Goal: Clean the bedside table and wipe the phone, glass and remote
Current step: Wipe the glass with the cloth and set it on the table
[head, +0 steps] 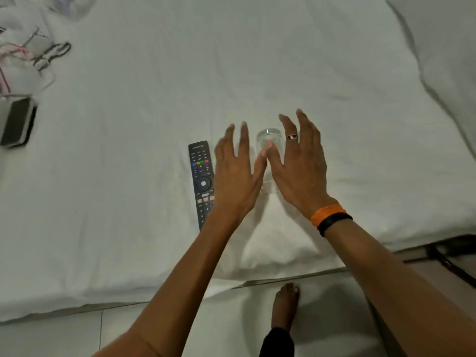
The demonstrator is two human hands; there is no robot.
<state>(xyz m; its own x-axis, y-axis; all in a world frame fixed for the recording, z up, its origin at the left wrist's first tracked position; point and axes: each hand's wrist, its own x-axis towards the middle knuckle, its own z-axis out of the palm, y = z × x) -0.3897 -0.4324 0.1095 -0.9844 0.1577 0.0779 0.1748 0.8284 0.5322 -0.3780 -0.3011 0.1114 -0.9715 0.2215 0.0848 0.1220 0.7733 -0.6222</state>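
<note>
A clear glass [269, 137] stands upright on the white bed sheet, between my two hands. My left hand [235, 173] hovers just left of it with fingers spread and holds nothing. My right hand [298, 163], with a ring and wristbands, is just right of the glass, fingers apart; its thumb crosses in front of the glass. A black remote [201, 176] lies face up on the sheet, partly under my left hand. A dark phone [18, 122] lies at the far left edge of the bed.
White bed sheet [128, 189] fills most of the view. A pile of plastic bags and cords [28, 55] sits at the upper left. Tiled floor [219, 320] and my bare foot [286, 305] are below the bed's edge. A dark strap [448, 264] lies at right.
</note>
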